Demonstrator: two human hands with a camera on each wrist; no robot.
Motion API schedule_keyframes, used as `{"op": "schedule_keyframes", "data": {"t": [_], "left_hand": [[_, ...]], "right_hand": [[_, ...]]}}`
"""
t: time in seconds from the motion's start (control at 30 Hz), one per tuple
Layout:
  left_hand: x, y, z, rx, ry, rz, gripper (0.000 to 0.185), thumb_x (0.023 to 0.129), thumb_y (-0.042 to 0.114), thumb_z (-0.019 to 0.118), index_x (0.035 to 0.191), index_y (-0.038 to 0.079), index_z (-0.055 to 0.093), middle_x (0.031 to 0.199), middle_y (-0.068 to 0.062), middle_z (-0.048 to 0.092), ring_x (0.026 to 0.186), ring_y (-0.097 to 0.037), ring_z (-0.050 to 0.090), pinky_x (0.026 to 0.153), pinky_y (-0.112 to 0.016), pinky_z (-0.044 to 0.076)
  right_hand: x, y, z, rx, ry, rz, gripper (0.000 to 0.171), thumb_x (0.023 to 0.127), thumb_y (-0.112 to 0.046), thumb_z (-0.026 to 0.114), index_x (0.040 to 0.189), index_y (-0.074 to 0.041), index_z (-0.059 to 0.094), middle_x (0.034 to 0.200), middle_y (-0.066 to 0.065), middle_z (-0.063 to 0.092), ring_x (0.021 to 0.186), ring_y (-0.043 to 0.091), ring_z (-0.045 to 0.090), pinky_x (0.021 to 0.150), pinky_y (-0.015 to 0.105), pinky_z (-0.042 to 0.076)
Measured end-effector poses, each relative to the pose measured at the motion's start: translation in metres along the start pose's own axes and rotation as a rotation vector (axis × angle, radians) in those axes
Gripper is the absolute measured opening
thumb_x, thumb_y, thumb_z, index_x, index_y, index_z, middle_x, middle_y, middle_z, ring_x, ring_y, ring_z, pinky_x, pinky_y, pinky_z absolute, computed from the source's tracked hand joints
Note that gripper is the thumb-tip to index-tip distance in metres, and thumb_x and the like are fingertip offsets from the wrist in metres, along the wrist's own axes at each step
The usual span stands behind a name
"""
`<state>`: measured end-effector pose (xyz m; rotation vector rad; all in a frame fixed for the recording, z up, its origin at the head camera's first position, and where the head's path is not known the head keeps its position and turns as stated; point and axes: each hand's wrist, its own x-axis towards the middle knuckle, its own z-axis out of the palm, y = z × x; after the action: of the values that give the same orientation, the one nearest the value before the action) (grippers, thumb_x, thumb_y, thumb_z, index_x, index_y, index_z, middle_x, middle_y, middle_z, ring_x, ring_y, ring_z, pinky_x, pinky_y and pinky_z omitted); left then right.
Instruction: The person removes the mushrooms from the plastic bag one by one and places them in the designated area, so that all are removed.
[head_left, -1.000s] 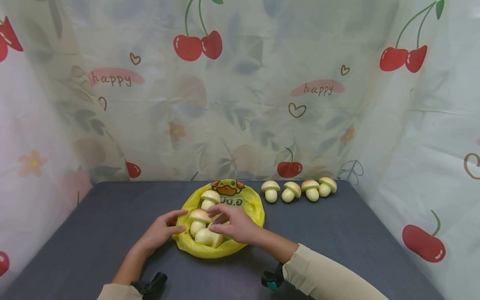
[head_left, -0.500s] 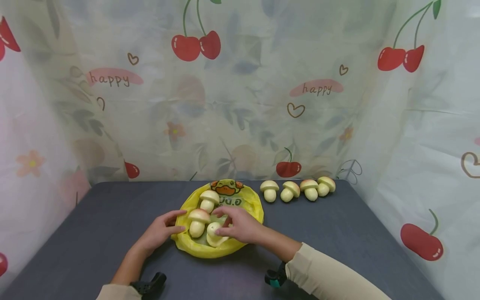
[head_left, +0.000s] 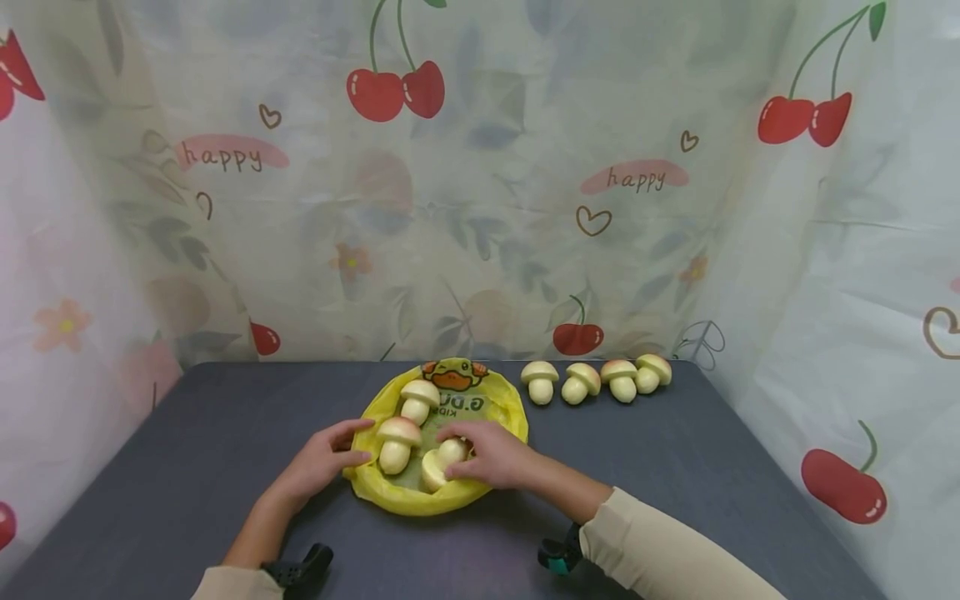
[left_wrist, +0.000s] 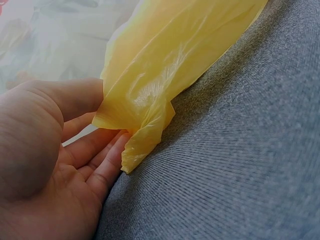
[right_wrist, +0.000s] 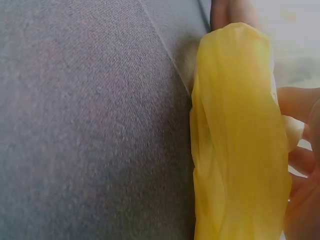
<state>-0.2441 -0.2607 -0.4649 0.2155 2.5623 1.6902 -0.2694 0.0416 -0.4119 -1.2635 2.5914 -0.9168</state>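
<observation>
A yellow plastic bag (head_left: 405, 502) lies with its mouth wide and its rim rolled down, a duck print on its far side. Two toy mushrooms sit inside on the left: a pale-capped mushroom (head_left: 419, 398) farther back and a pink-tinged mushroom (head_left: 397, 443) nearer. Between thumb and fingers my right hand (head_left: 495, 454) holds a third mushroom (head_left: 433, 471), its cap toward the lower left; the right wrist view shows only a sliver of it behind the bag wall. My left hand (head_left: 322, 458) touches the bag's left rim with extended thumb and fingers, beside the folded edge (left_wrist: 137, 145).
Several more toy mushrooms (head_left: 540, 383) stand in a row at the table's back right. The dark grey table (head_left: 637, 467) is enclosed at the back and sides by a patterned curtain (head_left: 480, 167) with cherry prints.
The mushroom at my right hand has turned, its stem swinging from left to upper right. My right hand has shifted slightly right. The left hand stays at the rim.
</observation>
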Motion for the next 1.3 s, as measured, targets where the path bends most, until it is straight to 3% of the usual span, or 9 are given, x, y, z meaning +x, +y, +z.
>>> {"op": "schedule_keyframes", "data": {"t": [0.27,0.6,0.97,1.3], "left_hand": [[-0.001,0.002,0.001,-0.001,-0.005,0.014,0.057,0.092,0.023,0.07,0.141,0.004,0.05,0.136,-0.021,0.051,0.113,-0.029,0.054,0.084,-0.034,0.047],[-0.003,0.003,0.0,-0.021,-0.009,0.01,0.058,0.092,0.022,0.069,0.142,0.002,0.048,0.14,-0.023,0.047,0.117,-0.032,0.051,0.086,-0.037,0.046],[-0.001,0.002,0.001,0.001,-0.005,0.006,0.057,0.091,0.024,0.07,0.141,0.005,0.05,0.137,-0.022,0.05,0.114,-0.03,0.053,0.086,-0.037,0.046],[0.002,-0.001,0.0,-0.021,-0.011,0.002,0.056,0.093,0.018,0.068,0.143,0.002,0.047,0.143,-0.024,0.044,0.121,-0.033,0.048,0.089,-0.04,0.044]], "right_hand": [[-0.012,0.006,-0.011,0.069,0.117,0.064,0.04,0.085,-0.021,0.077,0.122,-0.012,0.065,0.115,-0.002,0.064,0.092,0.011,0.058,0.077,0.029,0.048],[-0.025,0.014,-0.03,0.188,0.274,0.011,0.04,0.086,-0.018,0.076,0.122,-0.008,0.063,0.116,0.005,0.064,0.093,0.022,0.062,0.082,0.043,0.051],[-0.044,0.035,-0.041,0.23,0.405,0.022,0.039,0.084,-0.017,0.078,0.118,-0.008,0.062,0.112,0.007,0.064,0.09,0.019,0.064,0.078,0.038,0.052],[-0.064,0.053,-0.046,0.227,0.508,0.067,0.037,0.08,-0.01,0.081,0.112,-0.006,0.062,0.108,0.007,0.065,0.092,0.022,0.064,0.08,0.036,0.051]]}}
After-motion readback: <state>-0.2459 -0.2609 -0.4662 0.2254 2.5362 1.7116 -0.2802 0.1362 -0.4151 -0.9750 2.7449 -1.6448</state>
